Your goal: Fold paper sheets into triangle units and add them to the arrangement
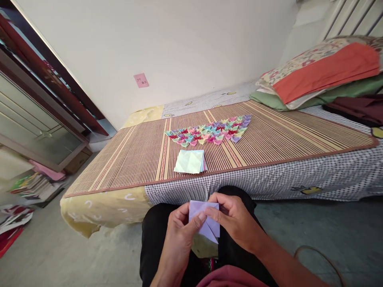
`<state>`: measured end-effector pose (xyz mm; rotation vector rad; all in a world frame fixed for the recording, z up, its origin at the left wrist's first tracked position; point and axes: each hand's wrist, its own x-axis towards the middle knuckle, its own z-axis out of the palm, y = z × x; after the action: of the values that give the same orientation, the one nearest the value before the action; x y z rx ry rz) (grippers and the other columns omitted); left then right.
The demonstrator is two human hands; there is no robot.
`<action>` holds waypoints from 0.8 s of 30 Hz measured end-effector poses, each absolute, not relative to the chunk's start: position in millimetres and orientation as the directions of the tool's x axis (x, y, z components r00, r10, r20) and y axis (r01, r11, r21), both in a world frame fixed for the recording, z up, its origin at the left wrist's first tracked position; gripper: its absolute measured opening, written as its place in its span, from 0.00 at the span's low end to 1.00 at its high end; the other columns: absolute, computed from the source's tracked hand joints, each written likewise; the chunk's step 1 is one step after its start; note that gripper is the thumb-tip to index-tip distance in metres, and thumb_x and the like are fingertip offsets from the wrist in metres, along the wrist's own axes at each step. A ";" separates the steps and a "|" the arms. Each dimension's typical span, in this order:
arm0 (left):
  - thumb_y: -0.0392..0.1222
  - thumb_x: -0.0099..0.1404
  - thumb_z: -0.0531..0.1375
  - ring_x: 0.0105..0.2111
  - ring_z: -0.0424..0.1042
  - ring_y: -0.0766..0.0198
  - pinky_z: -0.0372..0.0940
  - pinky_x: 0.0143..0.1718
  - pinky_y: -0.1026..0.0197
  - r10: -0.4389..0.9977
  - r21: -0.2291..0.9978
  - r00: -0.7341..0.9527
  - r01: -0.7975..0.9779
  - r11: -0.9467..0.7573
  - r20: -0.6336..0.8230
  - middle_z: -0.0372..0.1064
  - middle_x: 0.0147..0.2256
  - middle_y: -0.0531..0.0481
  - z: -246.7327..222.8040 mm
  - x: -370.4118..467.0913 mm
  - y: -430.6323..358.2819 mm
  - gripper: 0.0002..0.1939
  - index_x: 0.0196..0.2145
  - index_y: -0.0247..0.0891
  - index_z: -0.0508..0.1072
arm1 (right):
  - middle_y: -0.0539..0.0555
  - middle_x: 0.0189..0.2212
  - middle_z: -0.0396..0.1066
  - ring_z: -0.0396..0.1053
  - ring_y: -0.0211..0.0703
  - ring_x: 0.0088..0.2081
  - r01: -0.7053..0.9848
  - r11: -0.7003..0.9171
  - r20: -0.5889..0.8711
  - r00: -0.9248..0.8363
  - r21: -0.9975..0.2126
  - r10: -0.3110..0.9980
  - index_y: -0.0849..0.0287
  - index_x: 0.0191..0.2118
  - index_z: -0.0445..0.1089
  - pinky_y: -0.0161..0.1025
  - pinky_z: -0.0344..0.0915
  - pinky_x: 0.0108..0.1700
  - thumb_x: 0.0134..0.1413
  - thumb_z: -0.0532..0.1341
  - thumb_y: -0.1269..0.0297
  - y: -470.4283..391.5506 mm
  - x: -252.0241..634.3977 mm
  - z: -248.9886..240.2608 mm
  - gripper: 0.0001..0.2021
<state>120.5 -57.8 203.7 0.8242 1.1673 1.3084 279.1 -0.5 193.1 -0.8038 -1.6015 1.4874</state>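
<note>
A partly folded sheet of purple origami paper (200, 206) is held above my lap, its creased flaps facing up and one pointed corner hanging down. My left hand (181, 231) grips its left side, thumb on top and fingers behind. From the right, my right hand (231, 217) pinches the upper right part, its thumb pressing the face close to the left thumb. Beyond my knees, a stack of creased paper squares (189, 162), pale green on top, lies near the mat's front edge. Behind the stack stand rows of small folded paper boats (209, 130) in many colours.
A striped bamboo mat (134, 155) covers the bed, over checked and yellow sheets. Pillows (326, 75) and dark folded cloth (356, 109) are at the right. A pink note (141, 80) is on the wall. Books (32, 185) are piled on the left, and a cable (320, 251) lies on the floor.
</note>
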 end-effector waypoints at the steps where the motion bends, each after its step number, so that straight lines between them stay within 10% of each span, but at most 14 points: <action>1: 0.49 0.57 0.74 0.26 0.67 0.65 0.65 0.29 0.65 0.979 0.952 -0.112 -0.276 0.131 -0.167 0.75 0.27 0.47 203.1 120.7 -58.0 0.16 0.35 0.32 0.84 | 0.45 0.21 0.60 0.56 0.35 0.24 -0.042 0.136 0.139 -0.473 -0.990 0.870 0.59 0.28 0.70 0.33 0.55 0.26 0.61 0.67 0.55 -0.4 278.8 194.3 0.16; 15: 0.51 0.60 0.72 0.24 0.59 0.67 0.58 0.27 0.66 0.985 0.983 -0.130 -0.160 0.091 -0.113 0.68 0.25 0.51 193.0 126.8 -57.9 0.17 0.31 0.33 0.80 | 0.50 0.33 0.74 0.70 0.42 0.35 0.095 0.357 0.275 -0.468 -0.929 0.840 0.56 0.39 0.77 0.38 0.66 0.39 0.62 0.66 0.62 10.9 284.6 206.7 0.04; 24: 0.51 0.59 0.72 0.25 0.57 0.68 0.56 0.27 0.65 0.982 0.986 -0.143 -0.129 0.104 -0.122 0.64 0.23 0.53 191.1 127.4 -58.3 0.19 0.25 0.34 0.75 | 0.47 0.24 0.68 0.65 0.39 0.28 0.086 0.288 0.210 -0.495 -0.954 0.843 0.58 0.27 0.71 0.37 0.61 0.32 0.62 0.64 0.63 9.8 272.9 212.0 0.11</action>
<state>127.4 -58.3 191.1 0.9606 1.2783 1.2874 272.9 9.8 212.0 -0.8396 -1.8045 1.2710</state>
